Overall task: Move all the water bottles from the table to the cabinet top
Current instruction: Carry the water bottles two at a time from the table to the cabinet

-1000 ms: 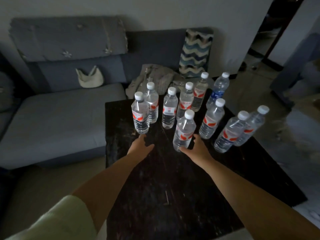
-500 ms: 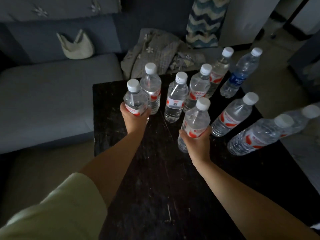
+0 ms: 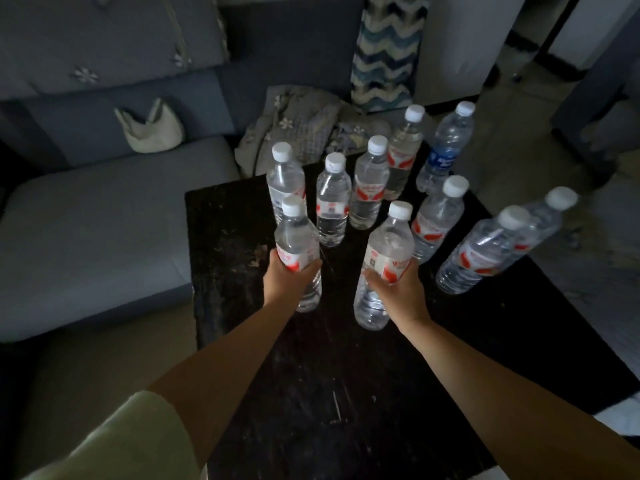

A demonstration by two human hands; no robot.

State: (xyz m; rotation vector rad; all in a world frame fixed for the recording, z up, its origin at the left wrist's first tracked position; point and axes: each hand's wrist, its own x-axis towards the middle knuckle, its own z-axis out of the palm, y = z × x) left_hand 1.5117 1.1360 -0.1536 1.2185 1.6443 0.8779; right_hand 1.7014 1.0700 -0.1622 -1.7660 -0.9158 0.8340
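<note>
Two bare forearms, no watch or rings seen. Left arm: loose pale yellow-green short sleeve (image 3: 114, 441) ending near elbow. Right arm: no sleeve in frame.

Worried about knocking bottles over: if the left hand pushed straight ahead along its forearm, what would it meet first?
Likely the clear red-labelled water bottle standing just beyond the bottle the left hand grips; depth is uncertain.

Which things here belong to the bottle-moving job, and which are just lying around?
Job:
- bottle in left hand
- bottle in right hand
- eight standing bottles, including the blue-label bottle
- table

Lying about:
- white bag
- crumpled cloth
- zigzag cushion
- sofa
</note>
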